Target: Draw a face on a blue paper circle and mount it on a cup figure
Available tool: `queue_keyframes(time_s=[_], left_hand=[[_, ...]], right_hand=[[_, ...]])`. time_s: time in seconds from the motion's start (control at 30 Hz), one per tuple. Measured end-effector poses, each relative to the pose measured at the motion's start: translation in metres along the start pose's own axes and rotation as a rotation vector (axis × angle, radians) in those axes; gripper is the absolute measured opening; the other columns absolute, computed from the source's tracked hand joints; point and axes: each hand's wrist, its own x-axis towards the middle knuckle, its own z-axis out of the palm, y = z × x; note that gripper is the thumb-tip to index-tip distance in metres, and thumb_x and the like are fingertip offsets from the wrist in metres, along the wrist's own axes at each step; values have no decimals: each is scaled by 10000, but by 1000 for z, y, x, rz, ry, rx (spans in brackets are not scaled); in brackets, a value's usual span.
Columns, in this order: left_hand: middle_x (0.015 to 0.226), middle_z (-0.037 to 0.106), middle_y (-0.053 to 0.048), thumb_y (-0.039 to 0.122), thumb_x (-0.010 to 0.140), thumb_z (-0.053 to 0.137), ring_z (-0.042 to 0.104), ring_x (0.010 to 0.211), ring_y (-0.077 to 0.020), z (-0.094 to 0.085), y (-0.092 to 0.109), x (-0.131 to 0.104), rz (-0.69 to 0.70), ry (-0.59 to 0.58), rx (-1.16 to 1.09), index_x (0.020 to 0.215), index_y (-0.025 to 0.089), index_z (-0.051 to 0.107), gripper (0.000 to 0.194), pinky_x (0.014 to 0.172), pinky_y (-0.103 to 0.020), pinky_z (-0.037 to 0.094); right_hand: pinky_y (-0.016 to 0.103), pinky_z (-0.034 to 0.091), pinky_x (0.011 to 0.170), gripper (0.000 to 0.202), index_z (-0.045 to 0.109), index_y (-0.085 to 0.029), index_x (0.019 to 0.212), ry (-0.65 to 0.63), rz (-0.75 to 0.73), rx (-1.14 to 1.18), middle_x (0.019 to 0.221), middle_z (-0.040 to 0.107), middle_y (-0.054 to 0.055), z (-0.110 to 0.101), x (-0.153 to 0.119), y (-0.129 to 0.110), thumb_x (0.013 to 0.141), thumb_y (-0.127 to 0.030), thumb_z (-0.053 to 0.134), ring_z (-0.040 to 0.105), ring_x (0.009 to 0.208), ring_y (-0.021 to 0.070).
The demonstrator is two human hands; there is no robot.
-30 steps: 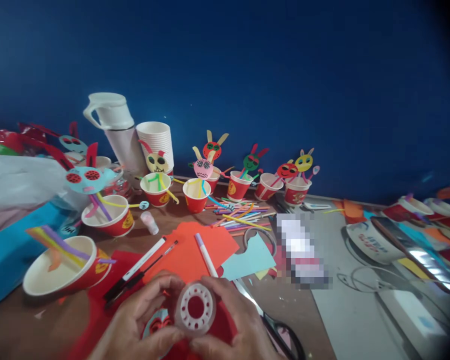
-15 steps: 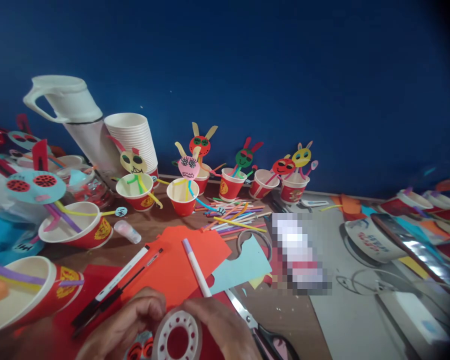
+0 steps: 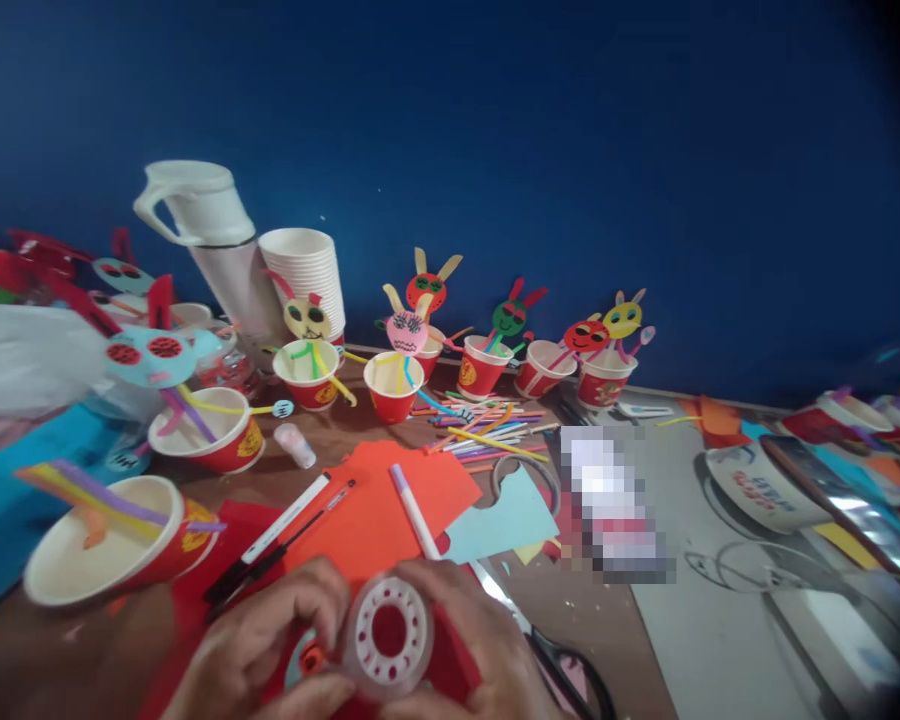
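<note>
A roll of clear tape (image 3: 391,670) with a white, holed core is held low at the front between my hands. My right hand (image 3: 480,640) is closed around its right side. My left hand (image 3: 270,640) has curled fingers pinched at the roll's left edge; a strip of tape cannot be made out. Beneath the left fingers, partly hidden, is a light blue paper piece with a red-orange spot (image 3: 311,655). Scissors (image 3: 570,670) with black handles lie just right of my right hand. A black-capped marker (image 3: 285,520) and a thin black pen (image 3: 307,535) rest beyond my left hand.
Orange paper (image 3: 367,510), a lilac-capped marker (image 3: 414,512) and light blue paper (image 3: 502,520) lie ahead. Behind are pipe cleaners (image 3: 487,430), red cups with paper puppets (image 3: 394,385), stacked cups (image 3: 304,260) and a white jug (image 3: 202,205). A tilted cup (image 3: 105,540) stands left.
The view has swung left, so everything sits further right. My left fingers have come closer to the tape roll's edge, and the roll stands slightly higher in view.
</note>
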Motion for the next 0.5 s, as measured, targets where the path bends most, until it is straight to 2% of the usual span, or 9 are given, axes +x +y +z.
queue_keyframes(time_s=[0.03,0.13,0.23,0.4,0.5], left_hand=[[703,601,-17,260,633,686,565,656,-190,0,2,0,-5,22,8,685,238,594,107,599,-270,484],[927,590,-31,153,615,693,568,836,-192,-1,6,0,24,-18,-7,913,230,598,323,731,-258,483],[931,547,-41,133,639,683,545,873,-182,-2,6,-1,77,-72,-93,837,185,577,231,764,-255,469],[980,546,-51,189,668,704,550,865,-171,-3,6,-10,11,-102,-282,1006,190,521,385,735,-263,468],[948,570,-42,193,690,697,547,875,-162,-5,5,-14,34,-148,-299,985,179,534,337,776,-267,448]], right_hand=[[379,513,842,699,520,-311,1236,-7,-8,-13,1209,602,61,1,0,-1,590,-442,754,592,1049,289],[386,491,882,626,500,-272,1244,50,-16,-43,1228,584,76,4,-1,-9,660,-358,707,564,1095,289],[355,503,863,558,490,-255,1223,100,-83,-71,1190,603,73,9,-3,-18,700,-311,676,586,1061,266],[354,504,866,524,403,-258,1250,217,-219,-178,1190,584,88,16,-9,-28,778,-317,621,586,1055,254],[359,506,867,572,322,-239,1297,245,-244,-216,1216,551,116,19,-12,-30,802,-319,598,564,1087,255]])
